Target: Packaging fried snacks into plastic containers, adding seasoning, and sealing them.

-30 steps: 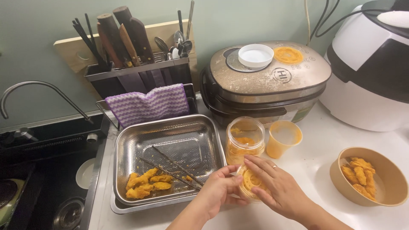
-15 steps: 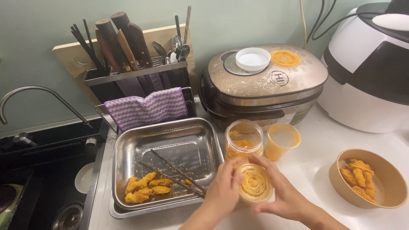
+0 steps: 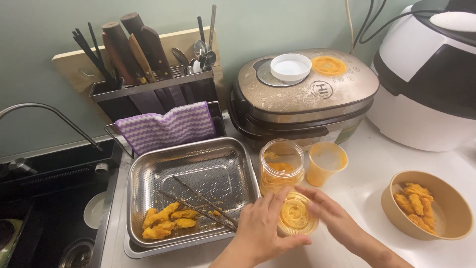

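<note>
White cooker [image 3: 426, 74] far right, gold rice cooker [image 3: 302, 97] at centre back with a white lid [image 3: 291, 67] on top. Steel tray [image 3: 191, 191] left of centre holds fried pieces [image 3: 166, 223] and long chopsticks [image 3: 201, 202]. Knife rack [image 3: 148, 89] behind it, purple cloth [image 3: 166, 126] draped over its rail. Brown bowl [image 3: 426, 206] of fried pieces on the right. Open jar [image 3: 281, 166] and orange cup [image 3: 326, 163] stand side by side. Small clear tub [image 3: 296, 214] sits on the counter just in front of the jar. Left hand [image 3: 263, 231] and right hand [image 3: 329, 216] cup it from both sides, fingers loosely curled on its lid rim.
</note>
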